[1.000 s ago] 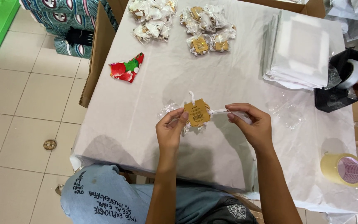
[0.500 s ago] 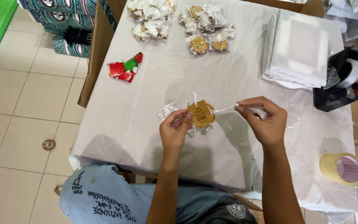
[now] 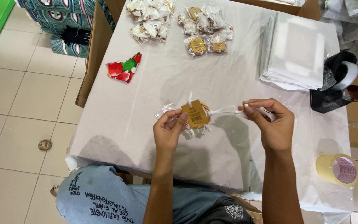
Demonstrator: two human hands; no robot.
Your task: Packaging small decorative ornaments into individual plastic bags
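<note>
A small wrapped packet (image 3: 195,117) with a tan tag is pinched by the left hand (image 3: 170,132), steadying it. Its white string (image 3: 224,110) is gripped narrowly by the right hand (image 3: 270,124) and drawn taut.

Bare white paper-covered table (image 3: 146,120) left of left hand (image 3: 168,132): open passage to table edge. Bare strip beyond hands, up to two heaps of small clear-wrapped packets (image 3: 179,23) at far edge. Red-green folded cloth piece (image 3: 124,69) far-left. Stack of white flat bags (image 3: 297,54) and black tape dispenser (image 3: 336,83) block far-right. Yellowish tape roll (image 3: 336,169) near right, beside right hand (image 3: 270,124).
</note>
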